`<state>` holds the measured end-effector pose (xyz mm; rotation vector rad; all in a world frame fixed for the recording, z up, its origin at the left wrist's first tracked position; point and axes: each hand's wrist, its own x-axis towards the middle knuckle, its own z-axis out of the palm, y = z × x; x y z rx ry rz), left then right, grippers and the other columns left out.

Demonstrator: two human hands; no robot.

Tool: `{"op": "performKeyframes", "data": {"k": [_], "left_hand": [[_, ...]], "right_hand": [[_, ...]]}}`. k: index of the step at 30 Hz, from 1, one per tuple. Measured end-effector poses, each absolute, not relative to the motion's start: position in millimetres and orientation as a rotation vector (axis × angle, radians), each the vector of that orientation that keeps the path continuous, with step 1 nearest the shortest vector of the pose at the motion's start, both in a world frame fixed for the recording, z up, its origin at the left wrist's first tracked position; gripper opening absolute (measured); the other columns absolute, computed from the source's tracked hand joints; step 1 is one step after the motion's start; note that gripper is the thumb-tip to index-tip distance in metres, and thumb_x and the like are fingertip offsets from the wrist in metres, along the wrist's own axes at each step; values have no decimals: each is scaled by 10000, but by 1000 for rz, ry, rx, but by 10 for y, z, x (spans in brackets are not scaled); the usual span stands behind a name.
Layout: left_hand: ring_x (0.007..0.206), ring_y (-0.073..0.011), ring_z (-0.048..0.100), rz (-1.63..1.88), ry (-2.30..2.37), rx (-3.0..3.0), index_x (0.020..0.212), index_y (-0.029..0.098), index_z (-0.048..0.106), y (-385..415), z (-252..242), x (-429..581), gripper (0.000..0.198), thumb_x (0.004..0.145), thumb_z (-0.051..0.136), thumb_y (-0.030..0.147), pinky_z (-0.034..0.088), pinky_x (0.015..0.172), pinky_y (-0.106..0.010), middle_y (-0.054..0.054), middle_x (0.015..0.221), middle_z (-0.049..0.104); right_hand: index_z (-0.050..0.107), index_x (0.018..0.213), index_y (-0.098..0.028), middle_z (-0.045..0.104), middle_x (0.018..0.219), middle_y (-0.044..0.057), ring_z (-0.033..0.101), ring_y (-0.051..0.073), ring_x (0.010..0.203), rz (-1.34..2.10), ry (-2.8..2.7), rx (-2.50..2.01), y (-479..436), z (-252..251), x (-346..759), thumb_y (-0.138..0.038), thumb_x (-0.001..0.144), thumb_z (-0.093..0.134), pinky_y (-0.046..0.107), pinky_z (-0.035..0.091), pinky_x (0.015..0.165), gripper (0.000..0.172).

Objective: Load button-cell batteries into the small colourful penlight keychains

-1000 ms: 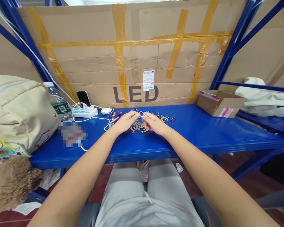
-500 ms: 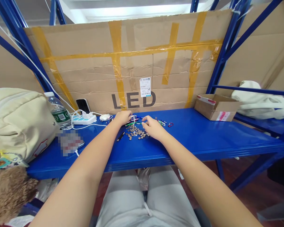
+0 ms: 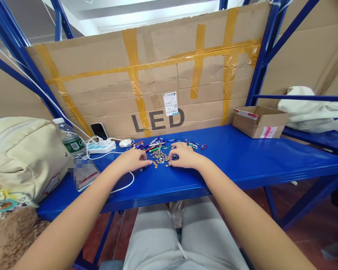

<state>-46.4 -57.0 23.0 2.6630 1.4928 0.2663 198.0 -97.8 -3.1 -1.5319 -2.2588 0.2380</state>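
Note:
Small round bronze-coloured discs like coins (image 3: 159,156) lie in a loose pile on the blue table (image 3: 231,161). My left hand (image 3: 133,160) is at the pile's left side, thumb pointing at the discs and fingers curved apart from it. On the opposite side, my right hand (image 3: 183,155) is bent in a C shape, its fingertips and thumb at the edge of the discs. Nothing shows in either grasp. Slim metallic flashlights or pens (image 3: 153,143) in several colours lie just behind the pile. Part of a dark pen-like object (image 3: 142,169) shows beneath my left hand.
Carabiners, one of them red (image 3: 204,147), lie right of the pile. At left are a power strip (image 3: 101,147), white cables, a phone (image 3: 86,176), a water bottle (image 3: 71,138) and a cream bag (image 3: 28,157). A cardboard box (image 3: 259,122) stands at right, before a cardboard wall (image 3: 115,93).
My left hand has left the flashlights or pens and come nearer, to the left edge of the discs. My right hand has lowered slightly towards them. The camera view has tilted a little.

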Motion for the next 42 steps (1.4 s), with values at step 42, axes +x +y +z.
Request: {"op": "performKeyframes", "data": {"k": [42], "left_hand": [[818, -151, 644, 863, 935, 2669, 1000, 200, 684, -981, -64, -433, 218, 883, 575, 348, 491, 760, -250, -21, 906, 716]], "right_hand": [[706, 863, -200, 677, 857, 56, 632, 173, 846, 54, -2241, -519, -948, -92, 1775, -209, 875, 613, 322, 509, 781, 94]]}}
